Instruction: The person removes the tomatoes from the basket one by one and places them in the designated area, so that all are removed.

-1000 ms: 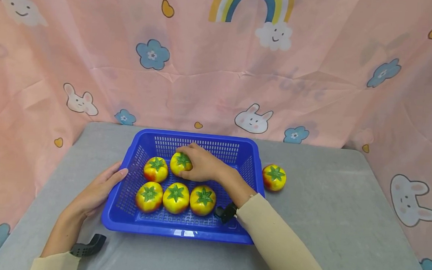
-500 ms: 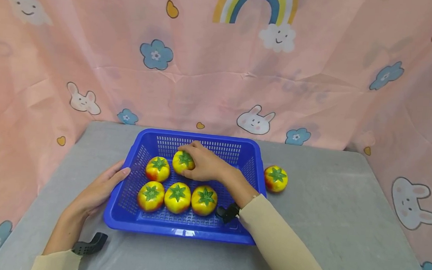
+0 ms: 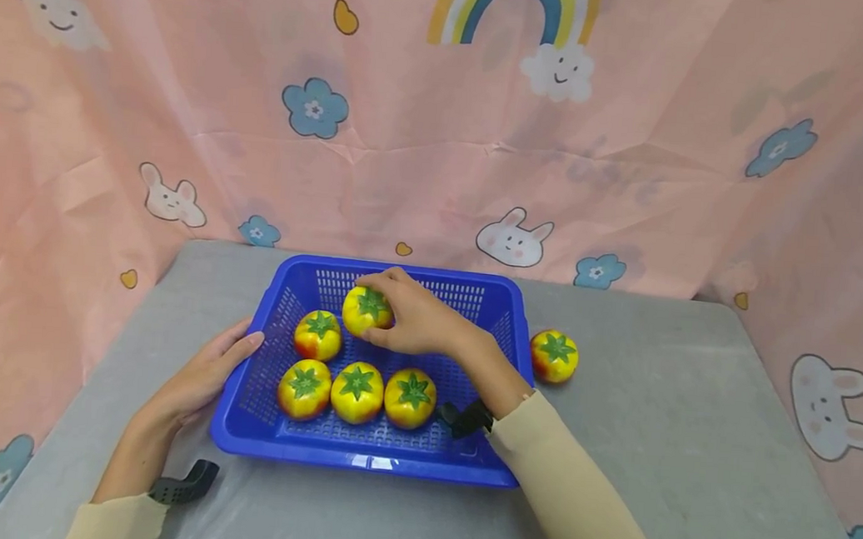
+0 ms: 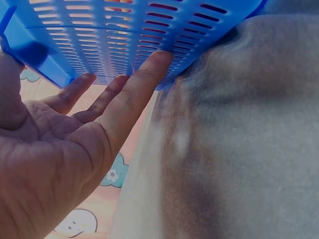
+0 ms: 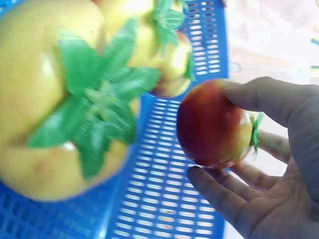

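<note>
In the head view a blue slotted plastic basket (image 3: 365,463) stands on the table. My right hand (image 3: 428,323) holds a yellow-and-red artificial tomato (image 3: 363,308) with a green star-shaped top over the basket's back part. The right wrist view shows thumb and fingers around that tomato (image 5: 212,124), above the basket floor. Several like it sit in the basket, with one tomato (image 3: 317,337) at back left and a front row including the middle tomato (image 3: 357,393). My left hand (image 3: 202,379) holds the basket's left side, thumb on the rim, fingers against the slotted outer wall (image 4: 109,45).
Another tomato (image 3: 554,357) rests on the grey table (image 3: 659,452), just outside the basket's right side. A pink curtain (image 3: 410,151) with printed rabbits and flowers hangs behind and at both sides. Black camera mounts (image 3: 185,484) sit on the wrists.
My right hand has raised its tomato slightly up and away from the basket floor. The left hand and the other tomatoes have kept their places; the whole view has shifted a little.
</note>
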A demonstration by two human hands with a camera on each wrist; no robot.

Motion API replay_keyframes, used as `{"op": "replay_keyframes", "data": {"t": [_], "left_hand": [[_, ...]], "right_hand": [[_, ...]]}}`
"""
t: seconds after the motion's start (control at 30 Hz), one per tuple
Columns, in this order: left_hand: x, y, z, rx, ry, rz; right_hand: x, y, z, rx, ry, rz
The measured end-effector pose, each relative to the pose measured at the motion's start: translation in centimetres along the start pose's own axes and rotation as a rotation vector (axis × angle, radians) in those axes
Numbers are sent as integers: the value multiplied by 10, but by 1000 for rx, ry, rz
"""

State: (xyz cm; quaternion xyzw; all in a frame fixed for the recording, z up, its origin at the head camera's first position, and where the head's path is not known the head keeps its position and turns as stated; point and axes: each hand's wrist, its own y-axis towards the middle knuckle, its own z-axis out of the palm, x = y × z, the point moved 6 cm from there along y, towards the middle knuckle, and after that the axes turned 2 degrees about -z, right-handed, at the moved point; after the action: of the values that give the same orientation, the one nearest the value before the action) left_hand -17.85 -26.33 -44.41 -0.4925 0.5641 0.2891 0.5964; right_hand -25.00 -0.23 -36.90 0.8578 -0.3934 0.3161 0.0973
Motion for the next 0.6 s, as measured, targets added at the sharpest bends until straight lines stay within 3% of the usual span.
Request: {"op": "replay_keyframes", "data": {"t": [0.27, 0.6], "left_hand": [[-5, 0, -3, 16, -13, 32], [-1, 1, 0, 11, -10, 21]], "right_hand": [[10, -19, -19, -55, -20, -14], [8, -57, -36, -152, -25, -19]]}}
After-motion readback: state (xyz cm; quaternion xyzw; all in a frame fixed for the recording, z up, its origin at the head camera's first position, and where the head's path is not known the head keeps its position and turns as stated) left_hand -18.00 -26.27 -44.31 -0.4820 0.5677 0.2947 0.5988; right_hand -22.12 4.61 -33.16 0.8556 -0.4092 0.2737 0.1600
